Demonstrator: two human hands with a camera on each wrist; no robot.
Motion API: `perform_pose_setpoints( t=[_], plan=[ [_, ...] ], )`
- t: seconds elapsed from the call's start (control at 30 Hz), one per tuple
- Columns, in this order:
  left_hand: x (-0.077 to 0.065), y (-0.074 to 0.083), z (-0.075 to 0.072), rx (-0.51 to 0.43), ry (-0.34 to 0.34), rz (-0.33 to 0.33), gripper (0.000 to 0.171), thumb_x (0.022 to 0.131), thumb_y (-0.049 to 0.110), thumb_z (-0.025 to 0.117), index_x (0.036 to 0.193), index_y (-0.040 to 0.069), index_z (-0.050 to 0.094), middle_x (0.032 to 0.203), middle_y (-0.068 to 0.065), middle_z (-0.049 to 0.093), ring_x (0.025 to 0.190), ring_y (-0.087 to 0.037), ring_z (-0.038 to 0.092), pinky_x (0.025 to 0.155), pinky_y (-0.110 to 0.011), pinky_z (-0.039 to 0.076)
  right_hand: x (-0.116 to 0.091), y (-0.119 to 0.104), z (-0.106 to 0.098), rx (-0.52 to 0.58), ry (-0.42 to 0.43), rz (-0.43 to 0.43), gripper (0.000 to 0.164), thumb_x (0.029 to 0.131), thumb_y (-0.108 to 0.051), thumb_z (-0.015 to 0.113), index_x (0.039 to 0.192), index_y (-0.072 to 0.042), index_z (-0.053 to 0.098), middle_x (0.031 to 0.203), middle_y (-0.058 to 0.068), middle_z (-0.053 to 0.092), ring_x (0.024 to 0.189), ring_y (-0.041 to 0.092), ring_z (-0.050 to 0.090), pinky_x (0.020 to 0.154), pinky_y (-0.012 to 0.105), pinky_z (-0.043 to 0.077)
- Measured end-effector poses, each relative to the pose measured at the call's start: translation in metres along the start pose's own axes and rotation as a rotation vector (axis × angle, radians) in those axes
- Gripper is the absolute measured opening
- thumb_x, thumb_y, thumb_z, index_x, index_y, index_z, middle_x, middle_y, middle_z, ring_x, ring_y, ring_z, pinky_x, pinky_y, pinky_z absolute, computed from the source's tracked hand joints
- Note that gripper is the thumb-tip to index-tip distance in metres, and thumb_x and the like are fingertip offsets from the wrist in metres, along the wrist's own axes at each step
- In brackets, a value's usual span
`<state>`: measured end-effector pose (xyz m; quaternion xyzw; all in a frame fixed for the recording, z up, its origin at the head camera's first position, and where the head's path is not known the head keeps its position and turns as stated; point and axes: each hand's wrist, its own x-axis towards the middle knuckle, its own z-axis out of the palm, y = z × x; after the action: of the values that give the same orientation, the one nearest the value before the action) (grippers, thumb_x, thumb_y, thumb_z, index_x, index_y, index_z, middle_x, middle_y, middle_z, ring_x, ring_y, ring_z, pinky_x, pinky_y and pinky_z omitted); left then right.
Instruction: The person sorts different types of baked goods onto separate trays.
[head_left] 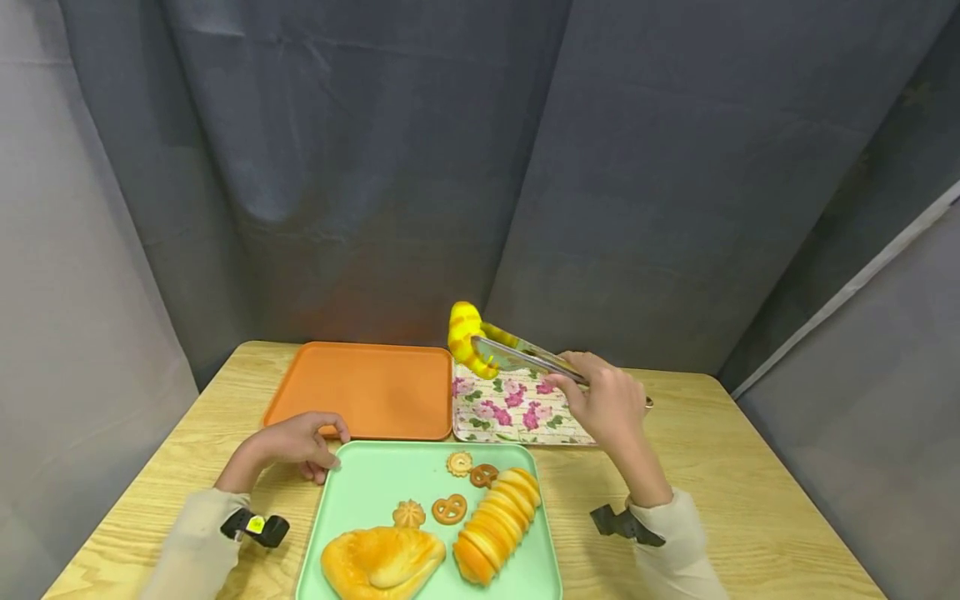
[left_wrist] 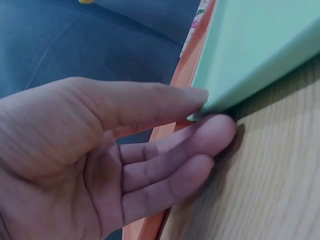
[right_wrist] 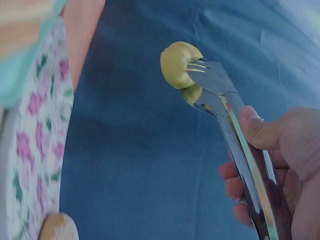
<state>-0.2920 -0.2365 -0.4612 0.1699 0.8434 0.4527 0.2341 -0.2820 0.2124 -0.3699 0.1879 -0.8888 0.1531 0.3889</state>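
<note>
One croissant (head_left: 465, 333) hangs unplaced; right hand (head_left: 609, 396) grips tongs (head_left: 521, 355); six pastries (head_left: 497, 527) on green tray (head_left: 367, 483), relaxed left hand (head_left: 295, 442) touching far-left corner

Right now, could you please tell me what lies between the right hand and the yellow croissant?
Metal tongs: the right hand holds them, and their tips grip the croissant. The head and right wrist views show this.
</note>
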Motion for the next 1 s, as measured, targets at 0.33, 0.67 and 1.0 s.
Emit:
perform_pose_setpoints(
  t=[0.33,0.67,1.0],
  plan=[
    [0.002,0.001,0.001,0.028,0.037,0.038,0.026,0.089,0.0,0.071,0.112,-0.005,0.057,0.063,-0.012,0.067,0.055,-0.019,0.063,0.054,-0.03,0.053,0.001,0.045,-0.011,-0.104,-0.026,0.074,0.04,0.083,-0.032,0.084,0.112,-0.006,0.077,0.094,0.016,0.077,0.044,0.008,0.016,0.044,0.026,0.011],
    [0.005,0.0,0.003,0.022,0.046,0.045,0.026,0.089,-0.001,0.071,0.111,-0.005,0.057,0.063,-0.012,0.067,0.055,-0.019,0.063,0.054,-0.029,0.052,-0.008,0.08,-0.004,-0.157,-0.182,0.131,0.042,0.086,-0.033,0.081,0.117,-0.004,0.076,0.095,0.02,0.074,0.044,0.01,0.017,0.044,0.027,0.013],
    [0.004,0.0,0.003,0.005,0.047,0.034,0.027,0.089,0.0,0.071,0.111,-0.004,0.057,0.063,-0.014,0.068,0.054,-0.02,0.063,0.054,-0.031,0.053,-0.016,0.103,0.01,-0.177,-0.362,0.228,0.049,0.091,-0.038,0.075,0.125,-0.003,0.071,0.065,0.008,0.053,0.045,0.011,0.015,0.043,0.027,0.016]
  ],
)
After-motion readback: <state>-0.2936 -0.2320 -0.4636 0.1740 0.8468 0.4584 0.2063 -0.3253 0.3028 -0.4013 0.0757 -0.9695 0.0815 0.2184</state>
